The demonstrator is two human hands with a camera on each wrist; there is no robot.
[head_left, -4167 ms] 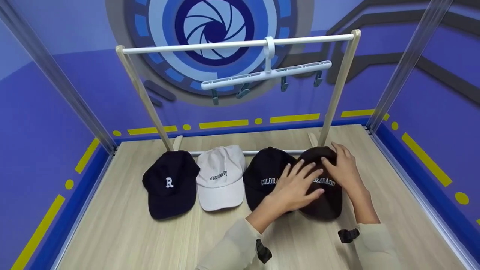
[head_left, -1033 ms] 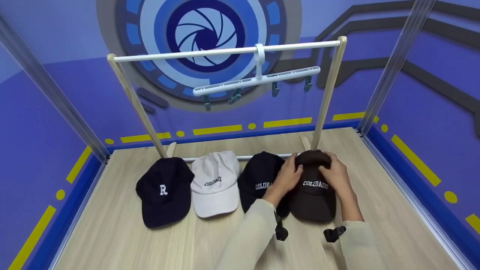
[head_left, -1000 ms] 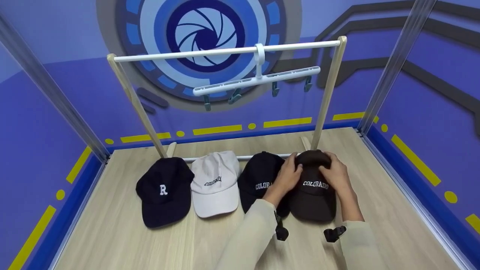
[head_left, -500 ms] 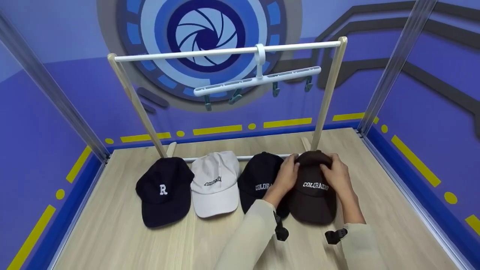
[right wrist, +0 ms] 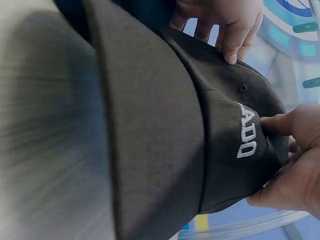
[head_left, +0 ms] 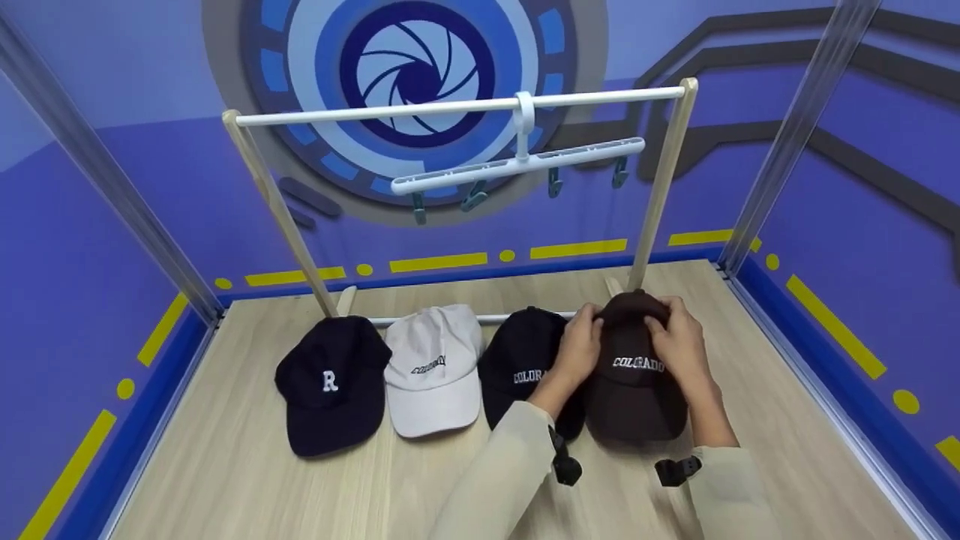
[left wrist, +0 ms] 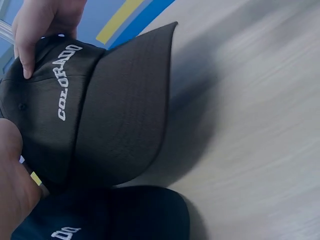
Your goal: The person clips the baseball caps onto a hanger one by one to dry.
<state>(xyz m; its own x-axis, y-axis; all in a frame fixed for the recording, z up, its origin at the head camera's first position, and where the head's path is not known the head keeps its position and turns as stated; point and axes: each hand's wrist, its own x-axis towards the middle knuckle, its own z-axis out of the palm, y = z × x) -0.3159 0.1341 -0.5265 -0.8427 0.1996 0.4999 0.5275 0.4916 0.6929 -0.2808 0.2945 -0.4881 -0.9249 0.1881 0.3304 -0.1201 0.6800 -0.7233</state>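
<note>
A dark brown baseball cap [head_left: 636, 405] with white COLORADO lettering is held between both hands at the right of the row. My left hand [head_left: 579, 346] grips its left side, thumb on the front of the crown. The right hand [head_left: 681, 346] pinches the other side, its thumb [right wrist: 278, 124] pressing into the fabric near the lettering. In the left wrist view the brim [left wrist: 127, 100] stands off the table and casts a shadow. A black COLORADO cap [head_left: 525, 352] lies just left of it, partly hidden by my left hand and forearm.
A white cap [head_left: 433, 375] and a navy cap [head_left: 334, 390] with an R lie further left. Behind stands a wooden rack with a white rail [head_left: 375, 112], from which a white hanger [head_left: 517, 163] with several green clips hangs. Walls enclose the table's back and sides.
Earlier the left hand lay spread over the two right caps; then both hands took the brown cap's sides. Since half a second ago the brown cap has risen and shifted slightly right.
</note>
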